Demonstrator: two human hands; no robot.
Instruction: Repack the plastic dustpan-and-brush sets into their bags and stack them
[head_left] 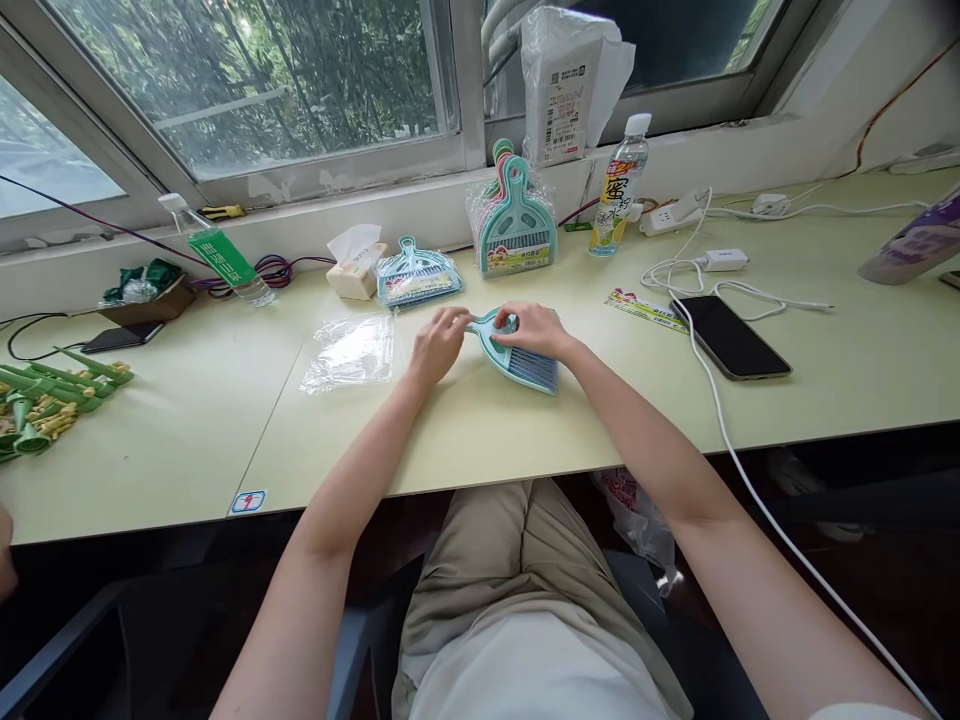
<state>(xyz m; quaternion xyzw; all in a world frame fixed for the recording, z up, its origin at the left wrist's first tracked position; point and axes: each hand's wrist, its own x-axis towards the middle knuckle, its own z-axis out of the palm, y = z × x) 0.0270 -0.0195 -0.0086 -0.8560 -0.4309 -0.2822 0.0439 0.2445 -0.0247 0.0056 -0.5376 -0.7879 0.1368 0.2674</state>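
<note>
On the desk in front of me lies a light-blue mini dustpan and brush set [491, 345], its grey-blue bristles facing right and its handle to the left. The handle's end is pinched by the fingers of my left hand [439, 345]. My right hand [534, 330] grips the set near its middle from above, covering part of it. Left of my left hand is a crumpled clear plastic bag [351, 352]. Behind are a bagged blue dustpan set [418, 275] and a stack of bagged dustpan sets [517, 225] standing upright. A printed card strip [645, 310] lies to the right.
A tissue pack [354, 265], a tilted green-label bottle [225, 260] and a drink bottle [619, 190] stand along the back. To the right are a phone [731, 338] and a white cable [712, 385] hanging over the desk edge. Green plastic pieces [56, 400] lie far left.
</note>
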